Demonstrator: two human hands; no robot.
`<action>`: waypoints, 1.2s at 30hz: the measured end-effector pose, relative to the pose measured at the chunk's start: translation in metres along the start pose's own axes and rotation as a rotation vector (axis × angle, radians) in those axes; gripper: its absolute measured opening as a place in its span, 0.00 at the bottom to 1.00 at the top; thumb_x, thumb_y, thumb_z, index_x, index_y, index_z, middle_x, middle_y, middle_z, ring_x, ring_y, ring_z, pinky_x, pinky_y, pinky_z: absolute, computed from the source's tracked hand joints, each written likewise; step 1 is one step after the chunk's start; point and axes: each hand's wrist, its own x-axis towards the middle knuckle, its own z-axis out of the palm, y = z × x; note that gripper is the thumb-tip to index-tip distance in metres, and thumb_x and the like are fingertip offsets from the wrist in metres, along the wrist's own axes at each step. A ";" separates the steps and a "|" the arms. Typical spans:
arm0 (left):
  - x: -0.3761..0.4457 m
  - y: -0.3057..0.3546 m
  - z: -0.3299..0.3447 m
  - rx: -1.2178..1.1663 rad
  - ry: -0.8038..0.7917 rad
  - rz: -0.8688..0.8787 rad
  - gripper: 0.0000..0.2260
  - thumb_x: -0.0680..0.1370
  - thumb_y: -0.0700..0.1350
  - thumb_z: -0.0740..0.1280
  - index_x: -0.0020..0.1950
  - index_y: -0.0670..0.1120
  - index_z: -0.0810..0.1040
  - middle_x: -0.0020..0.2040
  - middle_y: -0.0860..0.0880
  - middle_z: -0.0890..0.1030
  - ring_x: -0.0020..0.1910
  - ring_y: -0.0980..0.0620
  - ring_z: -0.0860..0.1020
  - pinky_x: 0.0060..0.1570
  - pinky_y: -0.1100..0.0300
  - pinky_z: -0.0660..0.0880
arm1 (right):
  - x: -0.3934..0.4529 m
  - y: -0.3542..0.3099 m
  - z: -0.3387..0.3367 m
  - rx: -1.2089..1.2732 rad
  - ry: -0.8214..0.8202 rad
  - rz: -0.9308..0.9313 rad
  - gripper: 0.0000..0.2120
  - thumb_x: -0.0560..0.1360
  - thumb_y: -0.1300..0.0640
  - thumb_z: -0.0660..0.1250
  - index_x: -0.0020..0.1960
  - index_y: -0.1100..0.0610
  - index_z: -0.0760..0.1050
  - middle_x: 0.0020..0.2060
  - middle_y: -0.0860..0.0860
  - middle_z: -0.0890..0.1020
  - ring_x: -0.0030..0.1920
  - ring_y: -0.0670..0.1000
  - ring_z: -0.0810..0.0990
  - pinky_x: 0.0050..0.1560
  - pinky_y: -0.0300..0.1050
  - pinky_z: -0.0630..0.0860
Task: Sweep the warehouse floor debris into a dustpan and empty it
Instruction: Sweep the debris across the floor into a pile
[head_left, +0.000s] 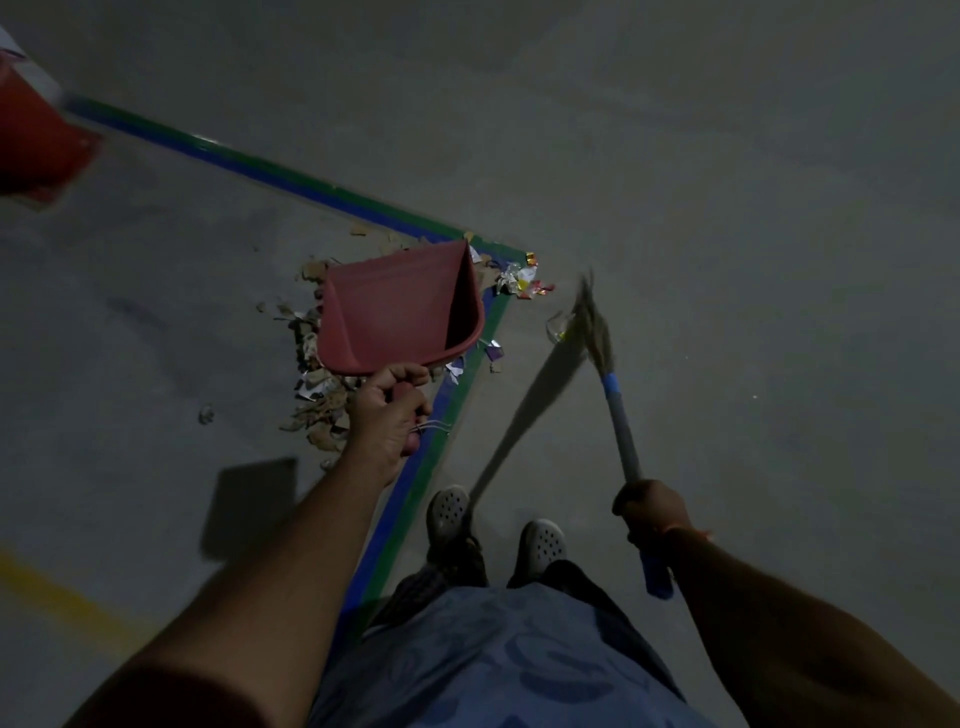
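Standing at the corner of a blue-and-green floor line (467, 364) on a dim concrete floor (675, 156). Left hand (387, 415) curled round the handle of a red dustpan (395, 306), gripping it firmly; pan held out over the debris pile (317, 395), apparently lifted off the floor rather than set down, mouth turned toward the right. Pan interior looking bare, nothing visible inside. Right hand (652, 506) wrapped tight round the blue-gripped shaft of a broom (621, 431), bristle head (592, 322) out ahead and blurred, near a crumpled clear wrapper (558, 325).

Debris gathered but not collected: torn cardboard scraps and paper heaped under and left of the pan, a smaller cluster of bright wrappers (524, 280) just past the corner of the line, a few stray bits (493, 353) on the line itself, one lone scrap (206, 414) off to the left. Red container (36, 140) at the upper-left edge, blurred, possibly the place for emptying; cannot tell for certain.

Judged from this: piling mostly done, early in the collecting stage. Left to do: setting the pan edge flat on the floor, brushing the heap and outlying wrappers in, carrying the load off and tipping it out.
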 end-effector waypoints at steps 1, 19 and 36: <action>0.003 0.000 -0.002 0.003 -0.003 -0.002 0.16 0.75 0.29 0.64 0.46 0.49 0.83 0.35 0.47 0.80 0.34 0.48 0.70 0.39 0.54 0.65 | 0.003 -0.008 0.000 0.028 -0.017 0.018 0.06 0.74 0.62 0.69 0.41 0.56 0.83 0.40 0.55 0.84 0.32 0.50 0.82 0.25 0.37 0.77; 0.051 0.041 0.003 0.049 -0.025 0.018 0.14 0.75 0.29 0.64 0.47 0.47 0.82 0.34 0.48 0.79 0.31 0.50 0.68 0.32 0.61 0.65 | 0.024 -0.083 -0.016 -0.085 -0.096 -0.303 0.11 0.72 0.62 0.69 0.35 0.48 0.79 0.25 0.45 0.78 0.25 0.47 0.80 0.28 0.35 0.74; 0.105 0.072 0.066 -0.066 0.158 -0.010 0.12 0.75 0.32 0.69 0.47 0.49 0.83 0.40 0.47 0.81 0.33 0.50 0.72 0.42 0.55 0.64 | 0.159 -0.140 -0.113 -0.137 -0.200 -0.051 0.08 0.74 0.58 0.69 0.49 0.62 0.81 0.40 0.56 0.82 0.34 0.54 0.83 0.25 0.42 0.79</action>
